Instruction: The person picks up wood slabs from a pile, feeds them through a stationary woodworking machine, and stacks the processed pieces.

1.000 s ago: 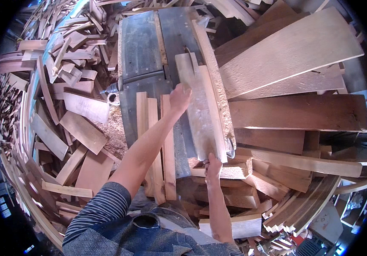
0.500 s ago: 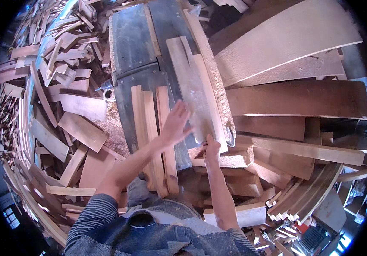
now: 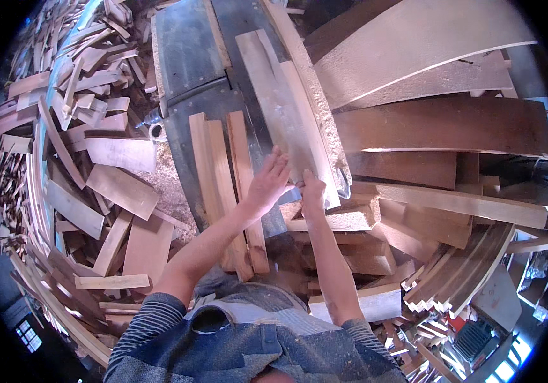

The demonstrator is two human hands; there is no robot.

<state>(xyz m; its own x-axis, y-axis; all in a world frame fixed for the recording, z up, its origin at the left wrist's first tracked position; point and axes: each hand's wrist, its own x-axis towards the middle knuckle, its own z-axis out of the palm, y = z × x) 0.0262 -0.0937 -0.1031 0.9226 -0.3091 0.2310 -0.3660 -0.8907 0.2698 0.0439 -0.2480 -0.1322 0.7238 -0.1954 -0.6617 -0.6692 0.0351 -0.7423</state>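
Note:
A long pale wooden board point(image 3: 275, 96) lies lengthwise on the grey metal machine table point(image 3: 188, 51), alongside a narrow wooden strip point(image 3: 307, 118) at its right. My right hand point(image 3: 313, 193) is closed on the board's near end, thumb on top. My left hand point(image 3: 269, 184) rests at the board's near left edge, fingers stretched out and lying flat. Left of it, two or three squared wooden lengths point(image 3: 218, 159) lie on the table, their near ends overhanging toward me; my left forearm passes over them.
Offcuts point(image 3: 124, 191) pile up on the left beside sawdust point(image 3: 175, 191). Wide planks point(image 3: 427, 57) fan out on the right, and stacked curved pieces point(image 3: 459, 268) stand lower right. A sawdust-covered wooden fence point(image 3: 325, 108) runs along the table's right side.
My left hand has come down from above onto the board's near edge, its fingers drawing closer together. The board has slid slightly away from me with my right hand on it.

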